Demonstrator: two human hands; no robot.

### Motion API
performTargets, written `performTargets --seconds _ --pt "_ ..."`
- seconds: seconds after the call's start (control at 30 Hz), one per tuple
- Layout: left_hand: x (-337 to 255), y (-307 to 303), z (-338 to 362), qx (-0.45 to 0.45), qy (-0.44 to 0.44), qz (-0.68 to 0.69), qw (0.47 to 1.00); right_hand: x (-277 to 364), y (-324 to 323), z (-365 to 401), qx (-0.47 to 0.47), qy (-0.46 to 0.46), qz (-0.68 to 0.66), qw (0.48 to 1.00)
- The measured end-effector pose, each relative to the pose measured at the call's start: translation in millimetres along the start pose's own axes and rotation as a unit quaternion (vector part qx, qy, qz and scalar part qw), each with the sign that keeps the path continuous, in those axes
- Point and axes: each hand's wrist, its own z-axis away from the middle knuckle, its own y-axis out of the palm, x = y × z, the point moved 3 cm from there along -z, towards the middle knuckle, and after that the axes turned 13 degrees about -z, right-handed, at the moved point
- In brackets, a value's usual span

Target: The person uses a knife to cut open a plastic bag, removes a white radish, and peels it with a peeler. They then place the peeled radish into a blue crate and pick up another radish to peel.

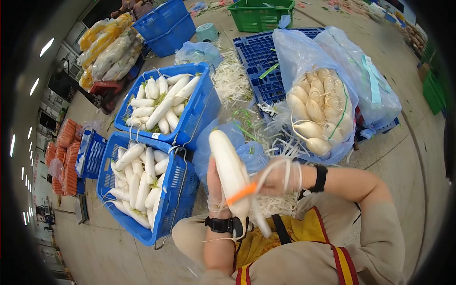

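Observation:
A large white daikon radish (227,156) is gripped in my left hand (214,184), its thick end up and its thin root end near my wrist. My right hand (280,177), in a thin clear glove and blurred by motion, is closed round an orange peeler (242,194). The peeler lies across the lower part of the radish. A pale strip of peel (260,216) hangs below it. White peel shavings (280,205) lie on the floor beneath my hands.
Two blue crates (183,190) of daikons stand at left. A clear bluish bag (351,109) of daikons leans on a blue pallet (256,61) at right. Further back are a green crate (261,19), stacked blue crates (166,26) and bagged carrots (64,154). Peelings (230,78) cover the floor between.

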Motion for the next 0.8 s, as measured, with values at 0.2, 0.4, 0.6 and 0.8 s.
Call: performTargets --seconds 0.2,0.4,0.6,0.8 --pt "32.2 9.6 9.7 0.100 -0.088 -0.026 0.991 -83.9 -51.0 -20.6 -0.153 0.206 0.074 0.964" --pt "13.6 -2.7 4.8 0.040 -0.006 0.002 0.999 -4.2 -22.7 4.3 -0.010 0.052 -0.011 0.999" --pt "25.2 -4.0 4.6 0.078 -0.024 -0.014 0.997 -62.8 -28.1 -18.5 -0.090 0.123 0.075 0.985" --pt "16.2 -9.4 -3.4 0.102 0.010 0.009 0.995 -24.0 -8.3 6.7 -0.119 -0.083 0.055 0.988"
